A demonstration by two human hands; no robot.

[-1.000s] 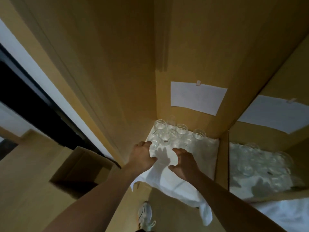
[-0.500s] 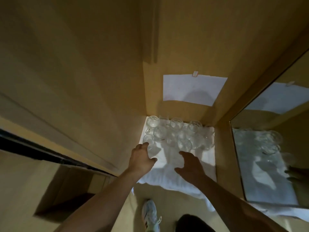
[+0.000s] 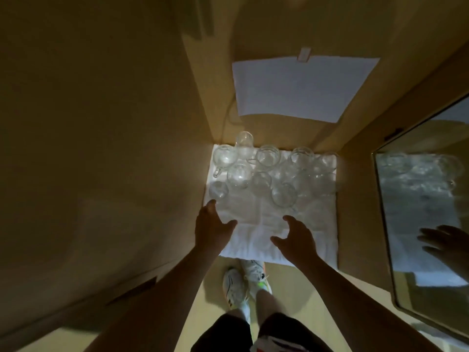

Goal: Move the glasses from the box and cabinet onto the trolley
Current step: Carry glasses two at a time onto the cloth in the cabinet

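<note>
I look down into a wooden cabinet [image 3: 127, 123] where a cluster of clear glass cups [image 3: 269, 171] stands on a white cloth [image 3: 256, 224] at the back of the shelf. My left hand [image 3: 212, 228] reaches in on the left, fingers spread and relaxed, its tips just short of the nearest small glass [image 3: 218, 190]. My right hand [image 3: 295, 237] hovers over the cloth beside it, thumb and fingers apart, near a round cup [image 3: 283, 198] at the front of the cluster. Neither hand holds anything.

A white paper sheet [image 3: 299, 87] is taped to the back wall. A mirror [image 3: 421, 212] on the right repeats the glasses and a hand. White sneakers [image 3: 243, 278] show below.

No trolley or box is in view. I judge that many glasses remain to be moved.
</note>
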